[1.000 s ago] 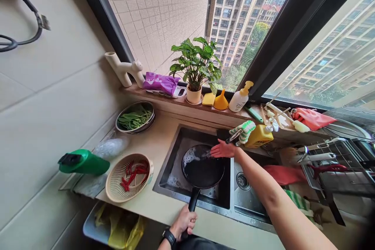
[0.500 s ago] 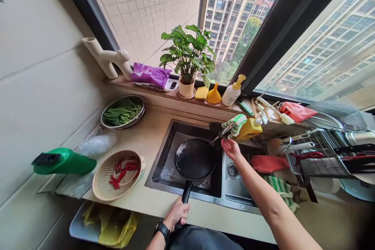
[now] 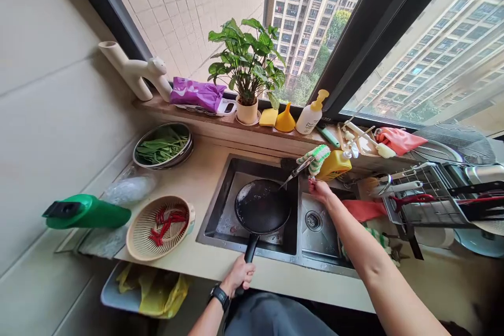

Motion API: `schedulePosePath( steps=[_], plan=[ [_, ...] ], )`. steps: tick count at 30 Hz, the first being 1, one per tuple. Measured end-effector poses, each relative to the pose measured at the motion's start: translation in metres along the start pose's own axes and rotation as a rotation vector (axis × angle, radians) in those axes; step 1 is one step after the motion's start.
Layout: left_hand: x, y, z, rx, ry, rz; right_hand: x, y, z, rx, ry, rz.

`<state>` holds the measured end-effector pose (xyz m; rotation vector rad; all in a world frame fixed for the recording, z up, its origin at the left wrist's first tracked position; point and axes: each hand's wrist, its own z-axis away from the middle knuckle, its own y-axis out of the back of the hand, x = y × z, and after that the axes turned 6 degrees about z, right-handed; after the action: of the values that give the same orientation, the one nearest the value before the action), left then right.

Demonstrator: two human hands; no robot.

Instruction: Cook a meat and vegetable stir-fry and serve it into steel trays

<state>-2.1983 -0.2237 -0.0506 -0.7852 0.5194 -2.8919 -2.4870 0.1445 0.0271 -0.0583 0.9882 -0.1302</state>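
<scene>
My left hand (image 3: 239, 276) is closed round the black handle of a dark frying pan (image 3: 262, 208), which lies in the left basin of the steel sink (image 3: 220, 220). A watch sits on that wrist. My right hand (image 3: 319, 189) hovers above the right basin, just below the yellow dish soap bottle (image 3: 333, 165) and beside the faucet (image 3: 294, 172). Its fingers look loosely extended with nothing in them. The faucet spout points down at the pan's far rim.
A basket of red chillies (image 3: 159, 227), a green bottle lying on its side (image 3: 88, 212) and a bowl of greens (image 3: 162, 146) sit left of the sink. The sill holds a potted plant (image 3: 247, 71), funnel and pump bottle. A dish rack (image 3: 429, 202) stands right.
My right hand left the pan's inside and moved right and up to the faucet and soap bottle. The suds seen in the pan are gone. My left hand kept hold of the handle.
</scene>
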Motion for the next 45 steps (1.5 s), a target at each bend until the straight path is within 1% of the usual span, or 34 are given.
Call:
schedulePosePath(
  steps=[2, 4, 6, 8, 10, 12, 15, 18, 19, 21, 23, 26, 32, 36, 39, 40, 43, 45],
  plan=[
    [0.002, -0.001, 0.002, -0.008, 0.001, -0.005, 0.0, 0.012, 0.007, 0.05, -0.002, -0.011],
    [0.003, -0.001, 0.003, -0.014, 0.006, -0.01, 0.003, 0.02, 0.015, 0.087, -0.003, -0.02],
    [0.004, -0.002, 0.005, -0.01, 0.012, -0.008, 0.012, 0.018, 0.023, 0.105, -0.015, -0.031],
    [0.005, -0.003, 0.006, -0.009, 0.014, -0.002, 0.024, 0.009, 0.029, 0.08, -0.058, -0.035],
    [0.006, -0.003, 0.008, -0.016, 0.011, 0.0, 0.035, -0.008, 0.03, 0.011, -0.129, -0.035],
    [0.006, -0.003, 0.009, -0.025, 0.009, 0.001, 0.039, -0.028, 0.023, -0.062, -0.196, -0.039],
    [0.005, -0.001, 0.009, -0.025, 0.004, 0.004, 0.029, -0.059, -0.003, -0.192, -0.28, -0.039],
    [0.002, -0.001, 0.009, -0.025, -0.017, -0.003, 0.01, -0.081, -0.028, -0.396, -0.376, -0.02],
    [0.001, -0.001, 0.01, -0.027, -0.026, -0.007, 0.004, -0.085, -0.034, -0.465, -0.417, -0.003],
    [-0.002, -0.001, 0.011, -0.029, -0.045, -0.02, -0.004, -0.09, -0.042, -0.551, -0.503, 0.074],
    [-0.004, -0.002, 0.011, -0.028, -0.055, -0.037, -0.009, -0.091, -0.045, -0.608, -0.574, 0.174],
    [-0.006, -0.002, 0.011, -0.025, -0.063, -0.061, -0.013, -0.091, -0.047, -0.663, -0.601, 0.227],
    [-0.007, -0.002, 0.011, -0.02, -0.079, -0.079, -0.016, -0.096, -0.05, -0.736, -0.628, 0.266],
    [-0.005, -0.004, 0.012, -0.018, -0.083, -0.086, -0.013, -0.105, -0.053, -0.684, -0.634, 0.341],
    [-0.003, -0.004, 0.012, -0.017, -0.067, -0.081, -0.013, -0.11, -0.054, -0.707, -0.616, 0.303],
    [-0.002, -0.003, 0.013, -0.025, -0.059, -0.072, -0.013, -0.111, -0.055, -0.697, -0.596, 0.296],
    [0.004, 0.001, 0.015, -0.058, -0.02, -0.033, -0.012, -0.109, -0.058, -0.639, -0.551, 0.31],
    [0.009, 0.002, 0.018, -0.076, 0.021, -0.008, -0.01, -0.106, -0.06, -0.625, -0.554, 0.318]
  ],
)
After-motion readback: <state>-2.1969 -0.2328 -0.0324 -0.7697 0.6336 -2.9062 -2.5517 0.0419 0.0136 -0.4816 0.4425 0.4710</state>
